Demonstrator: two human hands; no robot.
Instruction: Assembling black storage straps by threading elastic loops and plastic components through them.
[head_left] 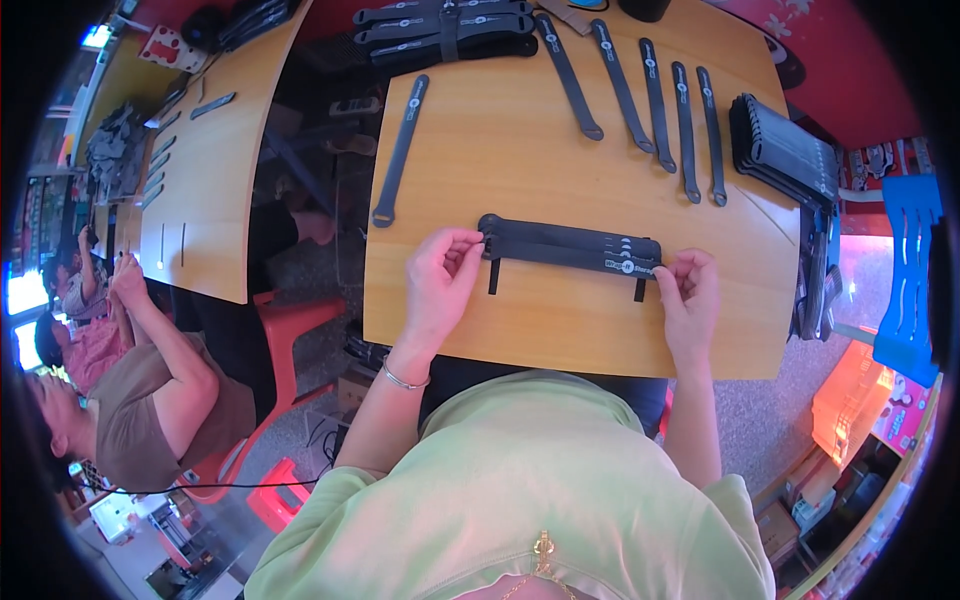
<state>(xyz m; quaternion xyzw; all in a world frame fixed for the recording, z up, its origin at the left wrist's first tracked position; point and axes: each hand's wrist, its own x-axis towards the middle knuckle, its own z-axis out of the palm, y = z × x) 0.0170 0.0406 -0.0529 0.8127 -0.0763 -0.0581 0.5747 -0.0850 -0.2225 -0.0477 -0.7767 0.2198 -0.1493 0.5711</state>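
Observation:
A small stack of black straps [570, 243] lies crosswise on the wooden table in front of me, its layers slightly fanned. My left hand [443, 285] pinches the stack's left end, by the rounded tips with slots, between thumb and fingers. At the opposite end, my right hand [690, 295] has thumb and fingers closed on the corner of the nearest strap. Two short thin black strips, a left one [493, 280] and a right one [640, 291], stick out toward me from under the stack.
A single strap [402, 150] lies at the left, and several more, including one strap [570, 78], lie farther back. A tied strap bundle [445, 30] sits at the far edge; piled strap bundles [785, 150] stand at the right. People sit at another table [215, 190] to the left.

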